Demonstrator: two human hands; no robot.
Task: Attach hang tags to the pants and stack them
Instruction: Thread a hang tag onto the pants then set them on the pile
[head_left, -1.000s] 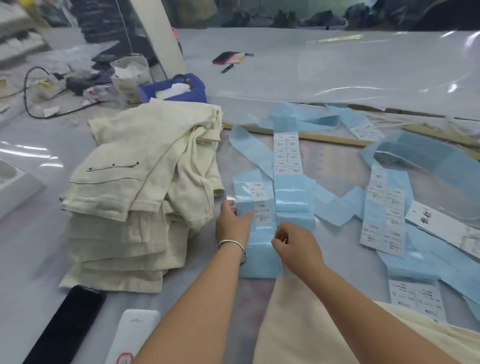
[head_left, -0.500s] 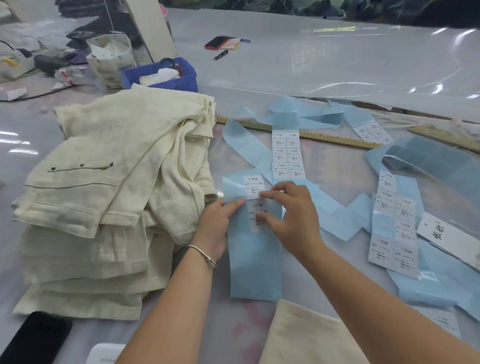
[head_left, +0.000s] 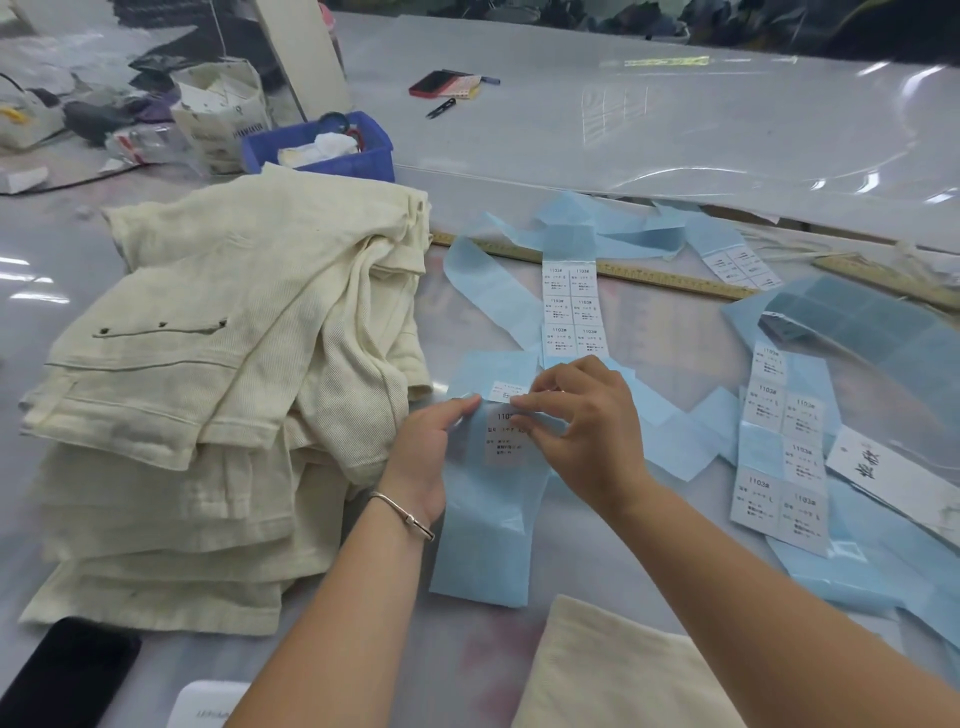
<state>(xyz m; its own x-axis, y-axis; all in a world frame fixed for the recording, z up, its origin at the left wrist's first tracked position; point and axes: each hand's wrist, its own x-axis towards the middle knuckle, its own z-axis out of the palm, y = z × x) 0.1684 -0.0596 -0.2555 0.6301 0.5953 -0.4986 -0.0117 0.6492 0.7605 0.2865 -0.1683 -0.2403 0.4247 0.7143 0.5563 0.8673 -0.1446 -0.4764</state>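
My left hand (head_left: 427, 457) rests on a blue backing strip (head_left: 485, 525) that lies flat on the table (head_left: 675, 130), thumb and forefinger stretched forward so their tips press the strip down at the left edge of a white printed sticker (head_left: 505, 436). My right hand (head_left: 582, 421) is just beside it, fingers curled, pinching the top edge of that sticker between thumb and forefinger; the edge there looks lifted a little off the backing. A thin bracelet (head_left: 402, 514) sits on my left wrist.

Left of my left hand, nearly touching it, is the stack of cream pants (head_left: 208, 415), folded and piled, the top pair showing a welt pocket with dark rivets. Another cream pant piece (head_left: 613, 670) lies under my right forearm, nearer to me than the strip.

Straight beyond my fingertips a second strip carries two columns of labels (head_left: 574, 312), and past it a wooden ruler (head_left: 670, 278) runs across the table. To the right of my right hand lie more label sheets (head_left: 784, 447) on blue backing, with a white hang tag (head_left: 883, 470) bearing brush lettering just past them. Far ahead on the left stands a blue plastic bin (head_left: 322, 150). A black phone (head_left: 62, 675) lies near my left elbow.
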